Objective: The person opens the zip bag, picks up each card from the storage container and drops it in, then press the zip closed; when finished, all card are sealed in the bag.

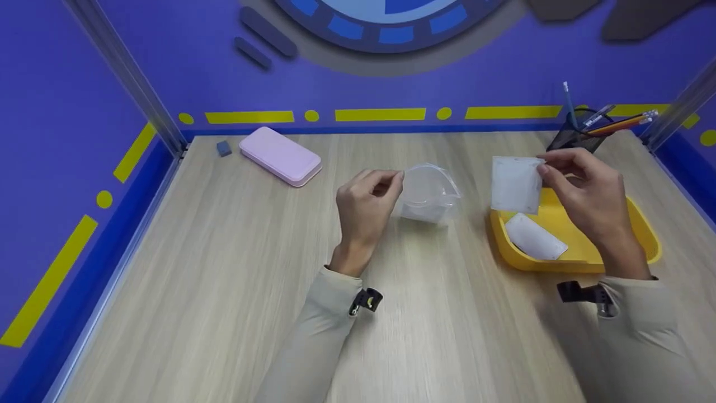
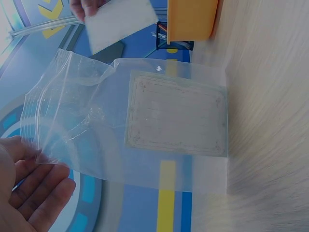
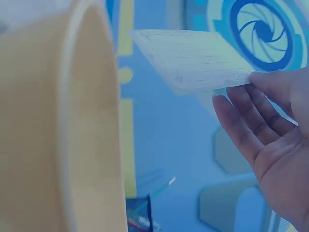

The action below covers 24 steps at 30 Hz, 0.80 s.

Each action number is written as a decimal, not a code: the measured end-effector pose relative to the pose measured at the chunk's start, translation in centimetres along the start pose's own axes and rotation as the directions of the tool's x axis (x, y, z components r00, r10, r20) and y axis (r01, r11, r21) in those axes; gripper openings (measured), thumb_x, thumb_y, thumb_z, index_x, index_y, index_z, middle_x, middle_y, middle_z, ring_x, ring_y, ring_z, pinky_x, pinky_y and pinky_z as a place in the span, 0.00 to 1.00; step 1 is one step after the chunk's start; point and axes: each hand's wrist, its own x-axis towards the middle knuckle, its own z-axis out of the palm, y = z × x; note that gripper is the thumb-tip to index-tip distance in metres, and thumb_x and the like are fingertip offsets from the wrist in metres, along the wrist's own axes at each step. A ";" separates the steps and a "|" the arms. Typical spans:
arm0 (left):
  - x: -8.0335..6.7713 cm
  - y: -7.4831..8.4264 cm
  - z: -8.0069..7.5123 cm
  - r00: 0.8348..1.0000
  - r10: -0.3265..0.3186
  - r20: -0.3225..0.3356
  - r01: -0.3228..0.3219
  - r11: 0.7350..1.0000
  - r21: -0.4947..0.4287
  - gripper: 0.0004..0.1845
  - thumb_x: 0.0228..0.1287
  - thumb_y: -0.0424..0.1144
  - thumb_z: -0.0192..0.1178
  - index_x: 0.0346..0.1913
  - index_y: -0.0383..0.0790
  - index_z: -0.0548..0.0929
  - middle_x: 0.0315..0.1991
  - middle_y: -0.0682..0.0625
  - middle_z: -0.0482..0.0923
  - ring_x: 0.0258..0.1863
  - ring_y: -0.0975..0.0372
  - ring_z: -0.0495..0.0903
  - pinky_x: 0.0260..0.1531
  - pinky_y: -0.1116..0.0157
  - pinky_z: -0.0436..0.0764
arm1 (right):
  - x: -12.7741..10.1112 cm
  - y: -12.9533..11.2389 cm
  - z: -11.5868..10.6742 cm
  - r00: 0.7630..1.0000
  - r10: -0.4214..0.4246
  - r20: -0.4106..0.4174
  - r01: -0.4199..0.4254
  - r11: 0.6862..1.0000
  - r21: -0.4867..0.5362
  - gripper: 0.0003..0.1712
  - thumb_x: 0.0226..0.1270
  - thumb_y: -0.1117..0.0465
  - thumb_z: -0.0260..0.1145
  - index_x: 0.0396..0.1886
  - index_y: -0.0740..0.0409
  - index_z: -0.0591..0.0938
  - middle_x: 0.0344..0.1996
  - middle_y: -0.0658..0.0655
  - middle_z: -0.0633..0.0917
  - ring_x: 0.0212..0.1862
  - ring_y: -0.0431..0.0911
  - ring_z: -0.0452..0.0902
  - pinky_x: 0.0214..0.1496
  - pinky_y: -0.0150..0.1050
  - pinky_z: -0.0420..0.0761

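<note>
My left hand (image 1: 366, 204) pinches the open-end edge of a clear zip-top plastic bag (image 2: 96, 121), which hangs upright over the table in the middle. Inside the bag, near its bottom, stands a pale card (image 2: 178, 116) with a thin ornate border. Between thumb and fingers my right hand (image 1: 596, 196) grips the edge of a white lined card (image 1: 513, 184), held above the left part of a yellow tray (image 1: 646, 238). In that tray lies another white card-like piece (image 1: 534, 238), tilted against the front left wall. The held card and the bag are apart.
Behind the tray, a black mesh pen cup (image 1: 579, 134) holds several pencils and pens. A pink case (image 1: 279, 155) lies at the back left, with a small dark blue block (image 1: 224, 148) beside it. Blue panels (image 1: 380, 89) close off the table's back and sides.
</note>
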 end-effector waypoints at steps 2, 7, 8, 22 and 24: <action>0.0 0.0 0.0 1.000 0.000 -0.001 0.000 1.000 0.001 0.02 0.65 0.30 0.74 0.34 0.34 0.93 0.29 0.48 0.88 0.27 0.62 0.86 0.32 0.70 0.85 | 0.2 -0.5 0.7 1.000 -0.008 -0.017 0.008 0.999 0.040 0.13 0.76 0.68 0.68 0.57 0.69 0.84 0.47 0.50 0.85 0.44 0.36 0.81 0.50 0.20 0.78; -0.2 -0.1 0.0 1.000 -0.003 -0.001 0.003 1.000 0.012 0.02 0.64 0.30 0.74 0.34 0.33 0.92 0.29 0.48 0.88 0.26 0.62 0.86 0.31 0.70 0.84 | 0.3 -1.6 2.2 0.998 -0.033 -0.061 0.042 0.989 0.141 0.12 0.75 0.72 0.68 0.55 0.71 0.85 0.46 0.47 0.86 0.42 0.39 0.84 0.50 0.22 0.81; -0.2 -0.2 0.0 1.000 -0.002 -0.002 0.002 1.000 0.014 0.02 0.64 0.30 0.74 0.33 0.33 0.92 0.28 0.48 0.88 0.26 0.62 0.85 0.31 0.70 0.84 | 0.3 -1.8 2.4 0.997 -0.038 -0.069 0.049 0.987 0.155 0.12 0.75 0.72 0.68 0.55 0.71 0.85 0.45 0.46 0.86 0.41 0.39 0.85 0.49 0.23 0.81; -0.2 0.1 -0.1 1.000 -0.002 0.020 0.002 1.000 0.019 0.03 0.66 0.31 0.73 0.36 0.33 0.92 0.31 0.47 0.88 0.28 0.62 0.86 0.33 0.71 0.85 | 0.0 -3.4 3.5 0.991 -0.065 -0.115 0.093 0.963 0.254 0.11 0.74 0.71 0.69 0.52 0.71 0.86 0.41 0.54 0.89 0.38 0.42 0.88 0.46 0.27 0.84; -0.2 0.1 -0.1 1.000 0.005 0.017 -0.005 1.000 0.019 0.03 0.66 0.30 0.73 0.36 0.32 0.92 0.31 0.47 0.88 0.27 0.62 0.86 0.32 0.71 0.85 | -0.1 -3.6 3.5 0.989 -0.075 -0.129 0.106 0.962 0.250 0.11 0.74 0.71 0.69 0.52 0.72 0.85 0.41 0.51 0.89 0.38 0.42 0.88 0.46 0.27 0.84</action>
